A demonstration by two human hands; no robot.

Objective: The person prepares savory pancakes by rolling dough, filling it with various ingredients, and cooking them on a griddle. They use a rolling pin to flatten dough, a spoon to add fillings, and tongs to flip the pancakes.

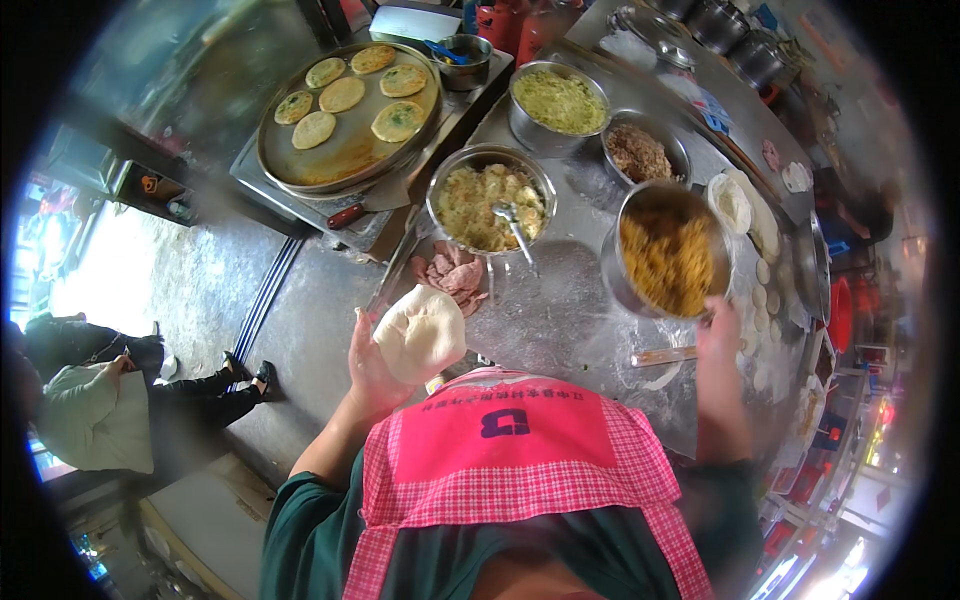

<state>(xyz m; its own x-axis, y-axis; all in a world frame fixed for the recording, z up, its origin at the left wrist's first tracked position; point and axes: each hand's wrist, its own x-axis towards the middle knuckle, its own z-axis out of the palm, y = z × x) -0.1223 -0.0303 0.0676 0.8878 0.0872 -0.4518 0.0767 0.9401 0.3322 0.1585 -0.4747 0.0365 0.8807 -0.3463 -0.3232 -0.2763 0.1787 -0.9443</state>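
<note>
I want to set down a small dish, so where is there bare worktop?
Bare worktop lies between the pink slices and, rightward, the orange filling bowl and wooden stick. It is crowded farther back, around the green filling bowl, and far right, among the dough rounds.

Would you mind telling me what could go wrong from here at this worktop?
The soft, round white dough piece held in the left hand could sag or tear.

The right hand is close to the near rim of the deep silver metal bowl of orange-yellow filling; a knock might spill some.

The silver metal spoon has its handle over the rim of the wide silver bowl of pale yellow filling, and might be bumped loose.
</note>
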